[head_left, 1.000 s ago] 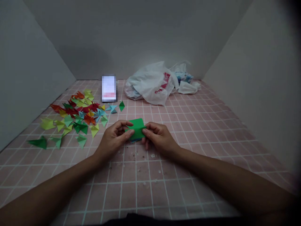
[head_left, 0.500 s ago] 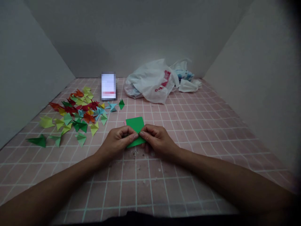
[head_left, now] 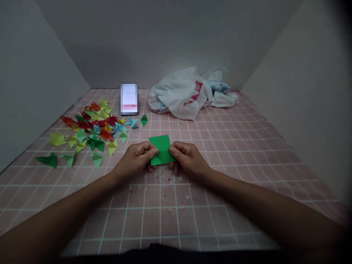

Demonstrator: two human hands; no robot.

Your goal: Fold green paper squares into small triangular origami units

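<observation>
A square of green paper (head_left: 161,146) is held above the pink checked surface, its flat face toward me and a faint crease across its middle. My left hand (head_left: 140,157) pinches its left edge, thumb on the front and fingers behind. At the right edge, my right hand (head_left: 187,158) pinches it the same way. Fingers behind the sheet are partly hidden. To the left lie several folded paper pieces (head_left: 96,143) in red, orange, yellow, green and light blue. One small green folded piece (head_left: 144,120) sits apart, beyond the sheet.
A phone (head_left: 129,98) with a lit, blurred screen stands upright at the back. Crumpled white plastic bags (head_left: 178,93) lie against the back wall, right of it. Walls enclose the pink checked surface (head_left: 233,146) left, right and behind. Small specks lie before my hands.
My thumbs have moved from the middle of the green paper out to its left and right edges, uncovering its face. The whole view has shifted slightly.
</observation>
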